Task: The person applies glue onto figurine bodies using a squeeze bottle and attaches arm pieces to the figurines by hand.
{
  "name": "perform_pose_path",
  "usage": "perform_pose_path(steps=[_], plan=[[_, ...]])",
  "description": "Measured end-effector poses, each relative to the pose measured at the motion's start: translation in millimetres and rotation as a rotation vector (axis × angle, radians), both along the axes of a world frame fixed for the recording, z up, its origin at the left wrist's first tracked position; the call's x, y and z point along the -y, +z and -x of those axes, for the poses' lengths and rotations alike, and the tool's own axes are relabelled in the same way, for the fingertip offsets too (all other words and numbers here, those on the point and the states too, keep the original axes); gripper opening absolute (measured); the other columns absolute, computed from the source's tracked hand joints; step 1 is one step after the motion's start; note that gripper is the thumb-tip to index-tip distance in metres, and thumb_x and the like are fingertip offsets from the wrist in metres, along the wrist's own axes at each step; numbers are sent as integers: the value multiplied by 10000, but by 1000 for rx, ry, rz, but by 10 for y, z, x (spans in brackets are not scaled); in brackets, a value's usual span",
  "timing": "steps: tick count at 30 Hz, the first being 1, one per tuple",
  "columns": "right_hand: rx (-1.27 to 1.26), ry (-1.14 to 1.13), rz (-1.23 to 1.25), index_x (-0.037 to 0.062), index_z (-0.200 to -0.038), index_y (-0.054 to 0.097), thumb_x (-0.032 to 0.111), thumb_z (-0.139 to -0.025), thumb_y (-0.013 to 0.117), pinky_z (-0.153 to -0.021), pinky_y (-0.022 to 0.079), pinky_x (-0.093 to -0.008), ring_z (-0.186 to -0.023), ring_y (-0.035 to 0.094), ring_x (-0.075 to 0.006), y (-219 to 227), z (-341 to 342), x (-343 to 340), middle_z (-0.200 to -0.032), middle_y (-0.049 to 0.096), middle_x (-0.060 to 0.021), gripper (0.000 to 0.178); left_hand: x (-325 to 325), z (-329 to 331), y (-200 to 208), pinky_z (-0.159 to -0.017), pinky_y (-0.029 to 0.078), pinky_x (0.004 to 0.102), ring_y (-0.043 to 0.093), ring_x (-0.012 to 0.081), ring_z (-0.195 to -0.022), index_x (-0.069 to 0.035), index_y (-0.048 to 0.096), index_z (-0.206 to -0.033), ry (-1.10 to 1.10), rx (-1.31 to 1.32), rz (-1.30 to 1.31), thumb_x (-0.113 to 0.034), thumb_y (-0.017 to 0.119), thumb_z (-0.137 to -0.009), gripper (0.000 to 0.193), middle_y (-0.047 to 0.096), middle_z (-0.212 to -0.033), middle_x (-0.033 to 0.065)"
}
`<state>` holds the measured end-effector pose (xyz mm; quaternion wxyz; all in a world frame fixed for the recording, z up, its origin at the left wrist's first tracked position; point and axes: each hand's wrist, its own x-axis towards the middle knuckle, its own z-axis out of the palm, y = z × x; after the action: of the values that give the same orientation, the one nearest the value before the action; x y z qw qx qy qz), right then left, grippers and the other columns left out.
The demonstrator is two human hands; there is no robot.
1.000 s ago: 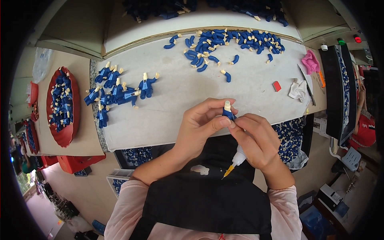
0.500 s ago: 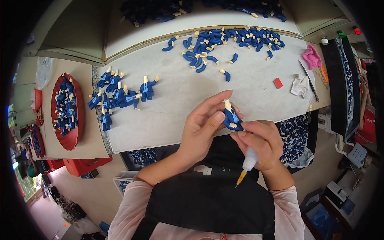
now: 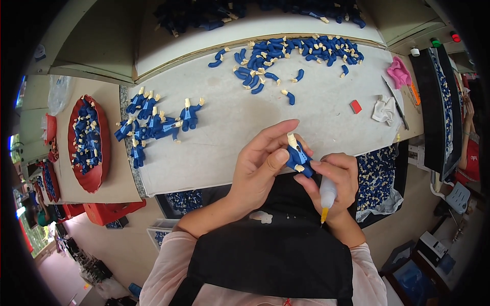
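Note:
Between the thumb and fingers of my left hand (image 3: 261,162) is a headless toy figure (image 3: 298,157) in a blue suit with a light-blue front and a cream neck. It stands nearly upright above the table's front edge. My right hand (image 3: 341,176) is closed around a small white needle-tip bottle (image 3: 328,193) with a yellow nozzle, its needle directed down toward my body. That hand's thumb and fingertips are beside the figure's lower part; whether they touch it I cannot tell. Similar headless figures (image 3: 153,124) lie grouped on the left of the white tabletop (image 3: 214,148).
Loose blue arms (image 3: 273,53) are heaped at the table's back. On the right lie a red block (image 3: 356,106), a crumpled white cloth (image 3: 384,109), a pink cloth (image 3: 399,72) and a thin pointed tool (image 3: 394,102). A red oval basket (image 3: 104,153) of blue parts stands left.
My right hand has shifted slightly right, and the bottle has swung so its needle points more straight down. The figure has turned a little in my left hand, showing its legs more.

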<state>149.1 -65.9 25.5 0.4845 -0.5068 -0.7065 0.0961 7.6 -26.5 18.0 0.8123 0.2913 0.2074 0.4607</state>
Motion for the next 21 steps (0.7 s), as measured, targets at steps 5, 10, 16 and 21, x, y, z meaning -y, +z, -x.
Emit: perform_pose_path(steps=[5,10,16,21], plan=[[-314,32,236,24,-911,553,101,-606,755,-515,448,-228,-638,542,-169,-50,44,11,-821,539,-111,375,11,16,-13,-805,426,279,519,170,-933,6,349,-1222,55,-40,-93,-136,465,-865,401,518,-1001,134],[-410,74,252,16,-926,536,80,-621,744,-534,458,-224,-670,552,-157,-114,70,4,-844,550,-122,375,12,39,-36,-807,420,280,515,169,-932,14,359,-1209,88,-60,-159,-127,465,-864,387,520,-1001,137],[-442,108,212,12,-933,530,64,-623,740,-545,457,-220,-681,550,-151,-153,99,-17,-856,546,-125,378,-2,63,-84,-812,415,288,515,175,-931,23,369,-1194,99,-40,-218,-121,457,-868,367,516,-1020,150],[-509,130,236,5,-938,528,32,-638,720,-575,451,-226,-667,536,-140,-155,97,-22,-883,538,-129,357,-42,68,-105,-848,407,312,510,202,-984,22,334,-1222,108,-11,-296,-58,532,-816,458,529,-1023,155]])
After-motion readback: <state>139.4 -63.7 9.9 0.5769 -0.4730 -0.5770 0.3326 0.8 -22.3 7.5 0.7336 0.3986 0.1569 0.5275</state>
